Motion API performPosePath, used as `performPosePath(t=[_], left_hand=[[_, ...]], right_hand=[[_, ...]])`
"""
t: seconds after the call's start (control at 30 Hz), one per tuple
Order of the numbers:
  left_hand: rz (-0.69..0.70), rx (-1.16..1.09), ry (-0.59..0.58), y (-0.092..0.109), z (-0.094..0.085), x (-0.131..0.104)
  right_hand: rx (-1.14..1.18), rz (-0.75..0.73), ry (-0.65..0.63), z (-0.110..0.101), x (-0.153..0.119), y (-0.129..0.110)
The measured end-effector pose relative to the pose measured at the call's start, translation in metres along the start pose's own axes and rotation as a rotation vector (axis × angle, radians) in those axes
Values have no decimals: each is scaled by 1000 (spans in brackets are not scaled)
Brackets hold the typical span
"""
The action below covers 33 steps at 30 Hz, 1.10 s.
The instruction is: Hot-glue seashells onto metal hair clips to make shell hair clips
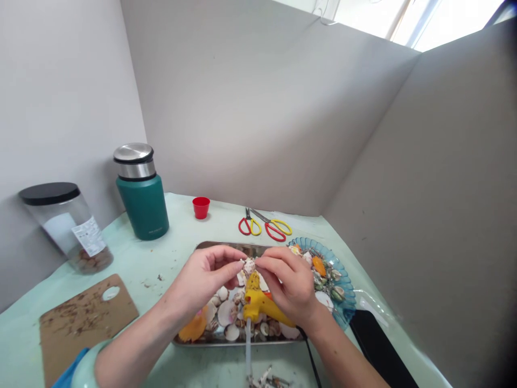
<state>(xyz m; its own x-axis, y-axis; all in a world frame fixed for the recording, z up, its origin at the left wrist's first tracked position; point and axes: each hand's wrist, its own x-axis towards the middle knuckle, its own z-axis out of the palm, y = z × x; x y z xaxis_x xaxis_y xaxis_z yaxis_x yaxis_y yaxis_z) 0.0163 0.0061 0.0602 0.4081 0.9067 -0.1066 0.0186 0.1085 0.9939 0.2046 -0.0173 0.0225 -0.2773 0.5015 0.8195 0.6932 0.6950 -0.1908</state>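
Note:
A small speckled white-and-brown seashell (249,265) is held up over the tray between my fingertips. My left hand (208,275) pinches it from the left with thumb and index finger. From the other side, the fingers of my right hand (288,277) are closed at the shell's right edge. Just below them a yellow hot glue gun (264,305) rests on the shells, a clear glue stick (248,345) jutting from its back toward me. The metal tray (210,343) under it is full of assorted shells, including an orange scallop shell (193,327) at the left.
A blue glass dish (345,293) of shells stands right, near a black flat object (379,350). Behind lie two pairs of scissors (250,223) and a red cup (201,207). Left are a green flask (143,202), a clear jar (67,226) and a stained cardboard piece (84,323).

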Motion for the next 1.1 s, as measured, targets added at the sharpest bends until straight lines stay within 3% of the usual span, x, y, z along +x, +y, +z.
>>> performPosePath(t=[0.43,0.57,0.8,1.1], left_hand=[[32,49,44,-6,-3,5],[-15,79,21,-2,-5,6],[-8,94,47,12,3,2],[-53,81,10,5,10,12]], right_hand=[[-40,46,6,2,1,-4],[-69,91,17,2,2,-9],[-93,112,13,-2,-1,-10],[-90,88,15,-9,-7,-1]])
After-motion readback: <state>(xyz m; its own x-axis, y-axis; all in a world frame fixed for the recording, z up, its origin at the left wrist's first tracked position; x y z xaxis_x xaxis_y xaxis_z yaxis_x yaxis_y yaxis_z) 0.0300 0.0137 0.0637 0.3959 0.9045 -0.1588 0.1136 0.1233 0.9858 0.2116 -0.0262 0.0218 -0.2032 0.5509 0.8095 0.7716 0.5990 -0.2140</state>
